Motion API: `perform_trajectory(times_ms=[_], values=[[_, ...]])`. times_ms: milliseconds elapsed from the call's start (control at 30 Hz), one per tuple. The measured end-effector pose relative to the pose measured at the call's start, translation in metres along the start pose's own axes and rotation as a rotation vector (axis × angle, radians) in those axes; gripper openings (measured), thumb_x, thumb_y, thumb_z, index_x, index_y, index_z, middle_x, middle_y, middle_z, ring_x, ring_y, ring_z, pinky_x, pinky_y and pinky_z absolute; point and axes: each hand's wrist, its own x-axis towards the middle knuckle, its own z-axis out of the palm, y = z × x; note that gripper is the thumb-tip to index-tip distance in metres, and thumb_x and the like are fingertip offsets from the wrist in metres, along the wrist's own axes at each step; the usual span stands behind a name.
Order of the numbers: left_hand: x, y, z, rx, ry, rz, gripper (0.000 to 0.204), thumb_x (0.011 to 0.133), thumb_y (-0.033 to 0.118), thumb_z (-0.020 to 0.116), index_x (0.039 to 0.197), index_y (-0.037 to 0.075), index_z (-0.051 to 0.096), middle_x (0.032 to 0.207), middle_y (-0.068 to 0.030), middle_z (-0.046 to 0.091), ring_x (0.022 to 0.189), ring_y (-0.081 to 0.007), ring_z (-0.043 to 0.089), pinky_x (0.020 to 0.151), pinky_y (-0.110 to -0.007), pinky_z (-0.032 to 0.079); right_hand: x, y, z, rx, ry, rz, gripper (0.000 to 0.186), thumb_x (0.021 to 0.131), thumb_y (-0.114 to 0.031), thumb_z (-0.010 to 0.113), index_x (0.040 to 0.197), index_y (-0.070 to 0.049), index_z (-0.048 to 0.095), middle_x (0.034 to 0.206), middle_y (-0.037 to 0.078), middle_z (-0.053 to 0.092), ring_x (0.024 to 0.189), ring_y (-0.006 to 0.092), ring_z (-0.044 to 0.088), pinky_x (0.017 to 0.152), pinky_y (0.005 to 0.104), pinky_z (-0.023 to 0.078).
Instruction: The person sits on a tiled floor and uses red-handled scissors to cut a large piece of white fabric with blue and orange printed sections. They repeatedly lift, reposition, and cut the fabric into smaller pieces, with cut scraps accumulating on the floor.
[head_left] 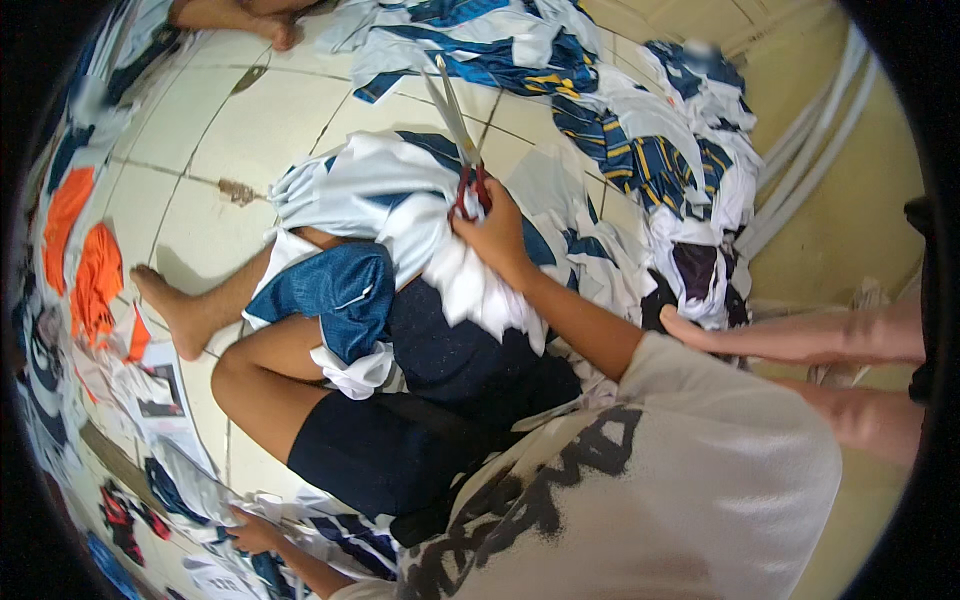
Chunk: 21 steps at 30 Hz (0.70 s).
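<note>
In my right hand (497, 238) is a pair of scissors (460, 125) with red handles, blades slightly apart and pointing away from me. White and pale blue cloth (370, 180) with dark blue parts lies over my legs, under and beside that hand. A teal-blue piece of cloth (350, 290) with white edges hangs over my knee. Down at the lower left, my left hand (255, 532) is closed on a piece of white-and-blue cloth (205, 495) at a heap on the floor; its fingertips are partly hidden.
Blue, white and yellow-striped cloth (640, 150) is heaped at the far right. Orange pieces (97, 275) and a printed sheet (180, 410) lie left on the tiled floor (215, 130). Another person's foot (282, 32) shows at the top. Someone's legs (840, 340) and pale pipes (815, 130) are at right.
</note>
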Motion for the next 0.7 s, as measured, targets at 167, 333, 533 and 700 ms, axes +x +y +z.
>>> perform_trajectory(times_ms=[167, 333, 533, 700], values=[[0.014, -0.005, -0.008, -0.198, -0.104, 0.173, 0.074, 0.093, 0.059, 0.045, 0.128, -0.005, 0.05, 0.104, -0.0305, 0.058, 0.094, -0.0456, 0.058, 0.08, -0.052, 0.047, 0.075, 0.075, 0.014, 0.039, 0.131, -0.18, 0.024, 0.087, -0.016, 0.056, 0.109, -0.006, 0.057, 0.096, 0.012, 0.066, 0.087, 0.0269, 0.064, 0.081, 0.036, 0.049], [-0.02, -0.002, -0.025, -0.236, -0.031, 0.242, 0.068, 0.095, 0.053, 0.047, 0.126, -0.007, 0.049, 0.103, -0.0314, 0.057, 0.094, -0.0465, 0.057, 0.08, -0.052, 0.047, 0.074, 0.008, -0.019, 0.351, 0.093, 0.003, 0.029, 0.081, -0.012, 0.068, 0.106, -0.004, 0.057, 0.098, 0.011, 0.067, 0.087, 0.0216, 0.065, 0.083, 0.0347, 0.051], [-0.066, 0.03, -0.049, -0.059, 0.093, 0.127, 0.065, 0.095, 0.056, 0.041, 0.12, -0.003, 0.053, 0.1, -0.0264, 0.058, 0.092, -0.0433, 0.06, 0.076, -0.052, 0.049, -0.025, -0.11, -0.011, 0.311, -0.613, -0.314, 0.056, 0.066, -0.023, 0.085, 0.106, -0.002, 0.053, 0.102, 0.016, 0.059, 0.1, 0.0237, 0.062, 0.08, 0.0337, 0.053], [-0.063, 0.031, -0.048, -0.005, 0.024, 0.101, 0.065, 0.095, 0.058, 0.04, 0.12, -0.001, 0.051, 0.103, -0.0266, 0.056, 0.092, -0.0442, 0.06, 0.073, -0.054, 0.05, -0.026, -0.116, 0.059, 0.171, -0.489, -0.995, 0.051, 0.059, -0.02, 0.08, 0.1, 0.001, 0.058, 0.104, 0.019, 0.064, 0.092, 0.035, 0.065, 0.073, 0.0428, 0.052]])
